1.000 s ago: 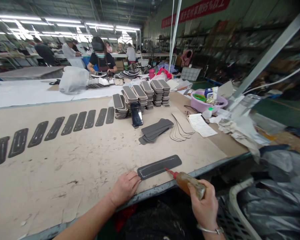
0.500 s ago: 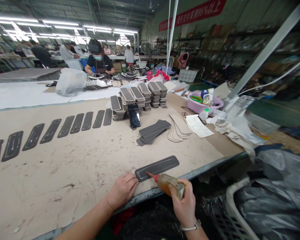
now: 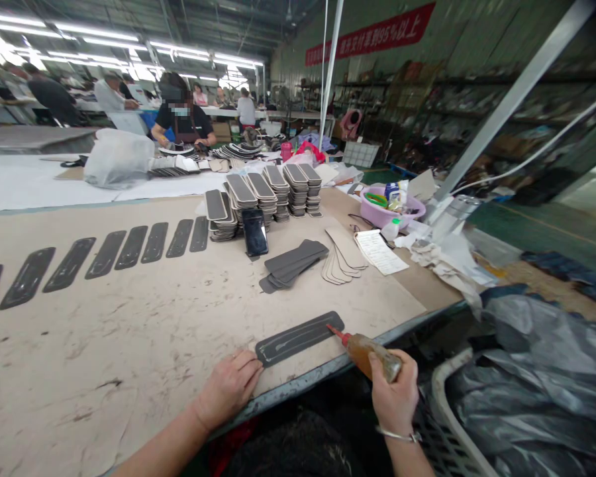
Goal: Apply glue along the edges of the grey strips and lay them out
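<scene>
Amber-tinted, the bottle [image 3: 370, 353] at the lower right of the frame is clamped in the right hand [image 3: 396, 384], fingers wrapped around its base. From my remote seat I see it tilted so the red nozzle [image 3: 338, 333] points down at the right end of the dark panel [image 3: 298, 341]; I can't tell whether the tip touches. I judge this slant is for letting the contents run toward the tip.

At lower centre, the left hand [image 3: 231, 381] rests its fingers against the panel's left end, probably to stop it sliding; whether it pinches the edge, I cannot tell. The panel lies flat near the counter's [image 3: 153, 338] front edge, within easy reach, with a pale, glossy line along it.

Beyond, about mid-frame, I see loose dark panels [image 3: 295, 262] overlapping beside fanned beige pieces [image 3: 345, 255]. Toward the left, a row of panels [image 3: 132, 247] lies spaced apart, I suppose so their shiny lines don't smear. A phone [image 3: 255, 232] leans before neat stacks [image 3: 263, 192], apparently propped by them. Farther back, upper left, a co-worker [image 3: 186, 126] bends over curved pieces.
</scene>
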Available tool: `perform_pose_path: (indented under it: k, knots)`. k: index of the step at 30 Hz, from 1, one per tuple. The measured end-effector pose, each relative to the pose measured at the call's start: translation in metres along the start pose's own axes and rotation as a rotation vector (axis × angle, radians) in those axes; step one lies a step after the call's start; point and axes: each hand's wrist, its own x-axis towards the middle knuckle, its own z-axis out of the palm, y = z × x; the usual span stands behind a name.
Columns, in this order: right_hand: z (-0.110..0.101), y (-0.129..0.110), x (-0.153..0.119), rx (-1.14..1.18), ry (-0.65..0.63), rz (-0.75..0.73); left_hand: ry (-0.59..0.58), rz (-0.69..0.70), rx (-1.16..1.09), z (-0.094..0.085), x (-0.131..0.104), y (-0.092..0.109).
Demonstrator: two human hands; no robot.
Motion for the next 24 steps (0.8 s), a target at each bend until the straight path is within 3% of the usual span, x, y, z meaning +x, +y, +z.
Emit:
perform_pose_path:
  k: [4,14,18,24]
  knots:
    - [0.002,-0.008,-0.007,0.083,-0.083,0.039,0.009,0.007,-0.016,-0.001,0.0,0.0]
    - [0.009,0.008,0.038,0.015,0.04,0.056,-0.014,0.003,-0.017,0.0,-0.001,0.0]
    - [0.01,0.013,0.036,0.015,0.04,0.102,-0.01,0.004,-0.01,0.0,-0.001,0.001]
    - [-0.006,0.015,0.026,-0.036,0.06,0.153,-0.013,-0.014,-0.02,0.0,0.0,0.0]
